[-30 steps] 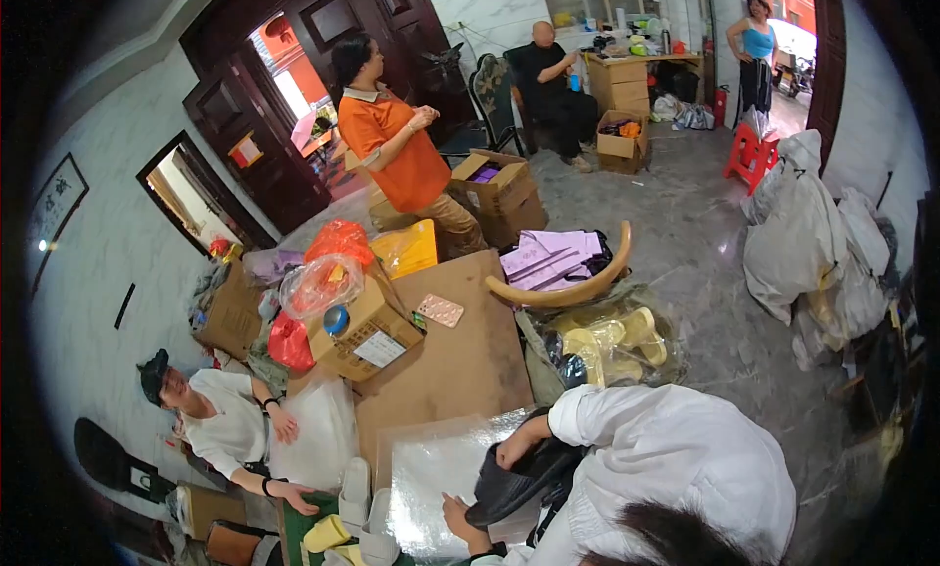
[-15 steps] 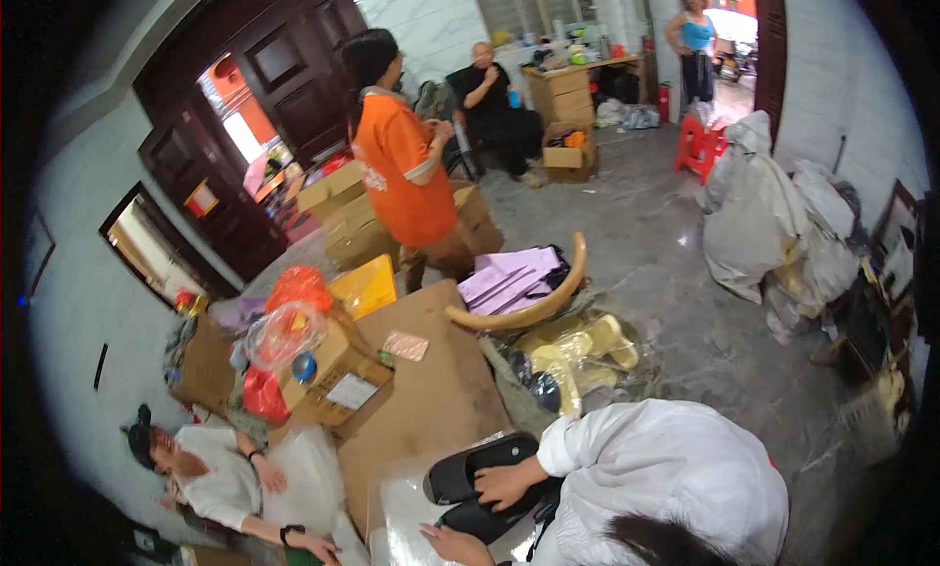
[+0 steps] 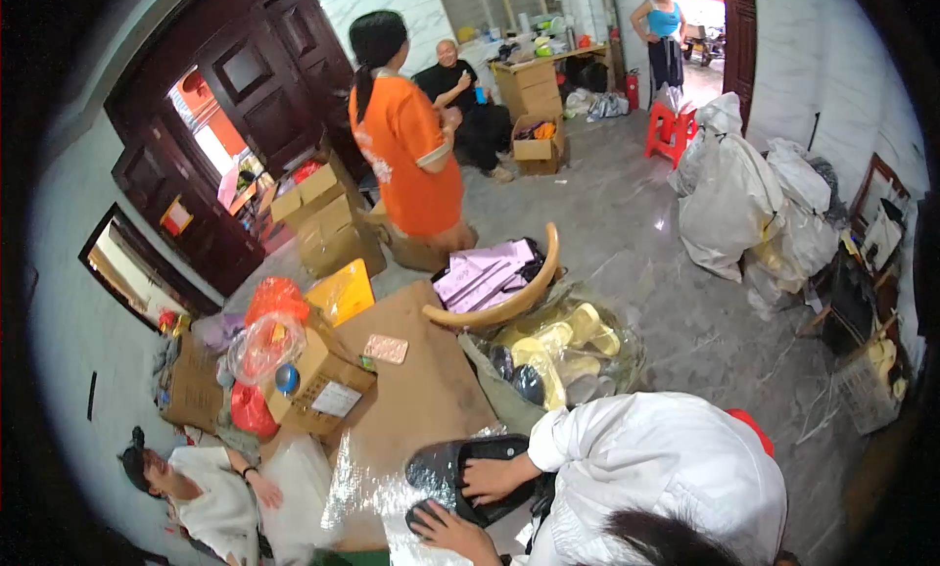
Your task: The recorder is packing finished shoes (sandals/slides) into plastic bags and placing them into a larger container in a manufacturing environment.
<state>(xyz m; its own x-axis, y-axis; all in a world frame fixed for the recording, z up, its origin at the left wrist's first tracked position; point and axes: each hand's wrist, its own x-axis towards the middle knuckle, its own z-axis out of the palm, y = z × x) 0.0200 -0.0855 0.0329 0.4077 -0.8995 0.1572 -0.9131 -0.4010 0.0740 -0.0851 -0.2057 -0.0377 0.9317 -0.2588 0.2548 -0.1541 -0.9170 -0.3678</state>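
Note:
Neither of my own hands shows in the head view. Just below me a person in a white shirt (image 3: 666, 458) bends over a brown cardboard sheet (image 3: 411, 390) lying on the floor. One of that person's hands (image 3: 494, 478) rests on a black slipper (image 3: 455, 460). The other hand (image 3: 450, 532) presses a second black slipper (image 3: 423, 512) onto crinkled clear plastic (image 3: 357, 488). Beside them sits a clear bag of yellow and dark slippers (image 3: 563, 351).
A person in orange (image 3: 406, 155) stands by cardboard boxes (image 3: 323, 209). An open box (image 3: 328, 390) with red and clear bags lies left. Another person (image 3: 211, 493) leans at lower left. White sacks (image 3: 744, 194), a red stool (image 3: 671, 130) and two people are farther off.
The view has swung and dropped closer to the floor. The person in orange has turned away toward the back. The person in white has shifted both hands on the black slippers.

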